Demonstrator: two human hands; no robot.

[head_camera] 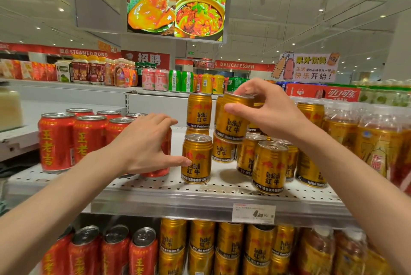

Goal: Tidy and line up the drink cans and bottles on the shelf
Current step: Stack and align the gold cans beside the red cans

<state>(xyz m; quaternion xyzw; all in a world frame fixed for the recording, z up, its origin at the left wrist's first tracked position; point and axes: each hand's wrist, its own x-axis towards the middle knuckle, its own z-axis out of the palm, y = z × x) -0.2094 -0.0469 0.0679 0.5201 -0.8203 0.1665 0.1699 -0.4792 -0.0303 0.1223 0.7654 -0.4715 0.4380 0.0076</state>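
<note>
Gold can [233,116], short and ribbed at the shoulder, sits tilted in the right hand [266,105], whose grip pinches it near the rim, thumb on the near side and fingers curled over the top. It is held above a second gold can [223,149] on the perforated metal shelf [155,188]. "RedBull" and Chinese characters run down its side over a red bull emblem. More gold cans stand loosely around it: a front can [196,158] alone near the shelf edge, another [269,167] to the right, a stacked pair [199,110] behind.

The left hand [142,143] is spread, thumb touching the front can, fingers reaching over a red can [163,154] it mostly hides. Red cans [56,141] with yellow characters line the left. A price tag [253,213] reads what looks like 4.80, though it is blurred. Wrapped bottles [378,141] at the right are cut off. Signs behind read "STEAMED BUNS" [88,52] and "DELICATESSEN" [236,65].
</note>
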